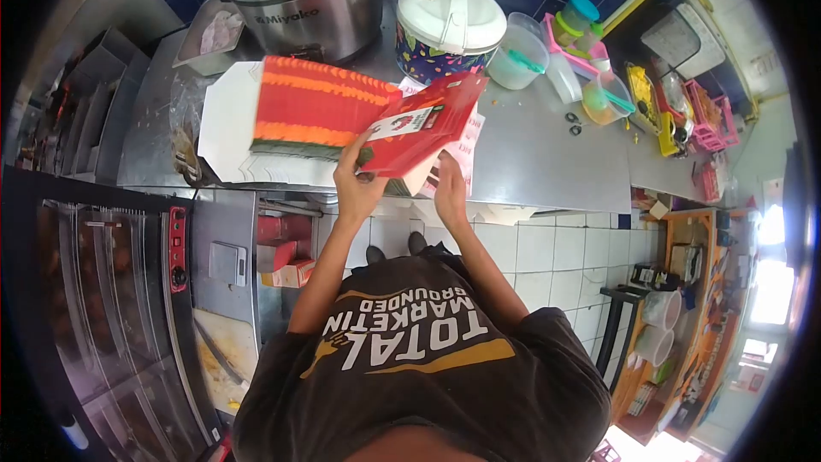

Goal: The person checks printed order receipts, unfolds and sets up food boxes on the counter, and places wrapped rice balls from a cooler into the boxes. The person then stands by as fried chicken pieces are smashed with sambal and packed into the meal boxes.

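Note:
A red printed cardboard food box, partly folded, is held above the front of the steel counter. My left hand grips its left end, with the thumb on the red face. At the lower right edge, my right hand has its fingers closed on the box near a pale inner panel; part of the fingers is hidden. Left of the box lies a stack of flat red-and-orange box blanks, fanned out over white card sheets. Pink-and-white printed paper shows behind the box.
Along the back of the steel counter stand a Miyako rice cooker, a patterned tub with a white lid and a clear plastic container. A metal tray sits back left. Pink baskets are far right.

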Demonstrator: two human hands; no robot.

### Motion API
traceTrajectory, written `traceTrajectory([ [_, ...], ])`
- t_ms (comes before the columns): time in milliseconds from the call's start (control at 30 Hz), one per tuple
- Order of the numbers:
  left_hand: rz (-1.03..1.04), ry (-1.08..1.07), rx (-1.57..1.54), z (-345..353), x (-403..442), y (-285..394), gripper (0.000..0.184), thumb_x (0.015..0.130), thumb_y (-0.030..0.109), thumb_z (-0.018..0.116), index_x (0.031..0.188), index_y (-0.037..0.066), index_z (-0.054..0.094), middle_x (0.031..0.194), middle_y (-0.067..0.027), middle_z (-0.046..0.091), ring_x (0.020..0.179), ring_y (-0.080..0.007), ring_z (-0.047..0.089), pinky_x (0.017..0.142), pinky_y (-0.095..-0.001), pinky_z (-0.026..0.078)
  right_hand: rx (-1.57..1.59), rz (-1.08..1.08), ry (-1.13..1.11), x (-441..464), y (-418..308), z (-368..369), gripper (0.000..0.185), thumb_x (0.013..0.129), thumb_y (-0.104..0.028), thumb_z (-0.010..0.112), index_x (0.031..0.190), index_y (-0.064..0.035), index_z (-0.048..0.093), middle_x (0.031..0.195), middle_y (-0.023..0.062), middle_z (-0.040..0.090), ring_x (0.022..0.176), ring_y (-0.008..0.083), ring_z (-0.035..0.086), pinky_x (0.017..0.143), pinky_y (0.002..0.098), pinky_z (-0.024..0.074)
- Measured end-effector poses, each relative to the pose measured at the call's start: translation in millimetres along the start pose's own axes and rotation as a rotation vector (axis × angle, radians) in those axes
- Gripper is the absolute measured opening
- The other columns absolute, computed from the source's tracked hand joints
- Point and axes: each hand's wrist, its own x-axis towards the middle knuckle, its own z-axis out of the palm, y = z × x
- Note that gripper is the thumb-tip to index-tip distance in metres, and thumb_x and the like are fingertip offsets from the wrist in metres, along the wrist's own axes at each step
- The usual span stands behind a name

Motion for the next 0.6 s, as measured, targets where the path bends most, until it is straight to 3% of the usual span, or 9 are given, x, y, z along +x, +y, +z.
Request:
traceTrajectory([
  [67,-0.052,0.043,-0.062,-6,0,-7,0.063,0.077,-0.002,0.075,0.137,0.003,0.055,0.121,-0.0126,0.062,0.109,-0.0191,0.061,0.088,-0.0303,0.053,0.632,0.354,0.185,2,0,-1,0.039,0.108,-0.026,0.035,0.133,0.0,0.052,0.139,0.0198,0.046,0.112,0.025,0.062,0.089,0.0402,0.0541],
  [100,-0.099,0.069,-0.145,-11,1,-9,0.061,0.078,-0.003,0.073,0.136,0.002,0.055,0.121,-0.0117,0.062,0.109,-0.0183,0.061,0.089,-0.0294,0.052,0.579,0.348,0.247,6,10,-2,0.038,0.106,-0.027,0.041,0.131,-0.0008,0.054,0.13,0.0183,0.055,0.101,0.0227,0.066,0.08,0.0349,0.056],
  [133,-0.147,0.095,-0.229,-17,0,-11,0.059,0.078,-0.004,0.071,0.135,0.0,0.055,0.12,-0.0109,0.061,0.11,-0.0175,0.061,0.091,-0.0285,0.05,0.577,0.349,0.252,7,37,-2,0.038,0.106,-0.027,0.041,0.131,-0.0008,0.054,0.13,0.0183,0.055,0.101,0.0227,0.066,0.08,0.0349,0.056],
  [200,-0.142,0.092,-0.238,-32,-1,-12,0.056,0.081,-0.003,0.066,0.135,-0.003,0.053,0.121,-0.0108,0.061,0.111,-0.0173,0.06,0.094,-0.0281,0.048,0.036,0.267,0.022,13,93,0,0.037,0.104,-0.028,0.048,0.128,-0.0004,0.057,0.113,0.0146,0.064,0.1,0.0217,0.067,0.08,0.0337,0.0553],
  [233,-0.195,0.128,-0.289,-40,-3,-10,0.055,0.082,0.0,0.064,0.136,-0.003,0.052,0.122,-0.011,0.061,0.111,-0.0175,0.059,0.093,-0.0283,0.048,0.046,0.341,-0.015,17,88,-2,0.039,0.099,-0.028,0.057,0.125,0.0008,0.058,0.102,0.0139,0.069,0.1,0.0231,0.067,0.08,0.0345,0.0551],
  [367,-0.281,0.197,-0.474,-65,-13,-6,0.057,0.085,0.013,0.064,0.138,-0.003,0.049,0.128,-0.0083,0.058,0.111,-0.0162,0.058,0.088,-0.0285,0.051,-0.055,0.255,-0.161,39,70,5,0.045,0.092,-0.029,0.067,0.123,0.0023,0.058,0.112,0.0205,0.068,0.102,0.0298,0.068,0.086,0.0394,0.0541],
  [500,-0.283,0.306,-0.703,-92,-26,-8,0.056,0.086,0.014,0.064,0.137,-0.001,0.046,0.127,-0.009,0.057,0.113,-0.021,0.059,0.09,-0.0356,0.053,-0.161,0.194,-0.115,60,83,7,0.049,0.09,-0.03,0.07,0.123,0.0027,0.058,0.11,0.0218,0.068,0.102,0.0313,0.067,0.087,0.0395,0.0539],
  [567,-0.271,0.311,-0.739,-105,-29,3,0.056,0.086,0.013,0.063,0.138,-0.001,0.046,0.128,-0.0095,0.057,0.114,-0.0218,0.059,0.091,-0.0372,0.053,-0.719,-0.054,0.275,65,93,-10,0.047,0.086,-0.03,0.073,0.116,0.0029,0.061,0.102,0.0235,0.067,0.087,0.0343,0.068,0.077,0.044,0.0549],
  [600,-0.262,0.319,-0.777,-109,-30,9,0.056,0.086,0.012,0.063,0.138,-0.001,0.045,0.128,-0.0099,0.057,0.115,-0.0226,0.059,0.093,-0.0388,0.052,-0.715,-0.061,0.273,68,94,-19,0.047,0.086,-0.03,0.073,0.116,0.0029,0.061,0.102,0.0235,0.067,0.087,0.0343,0.068,0.077,0.044,0.0549],
])
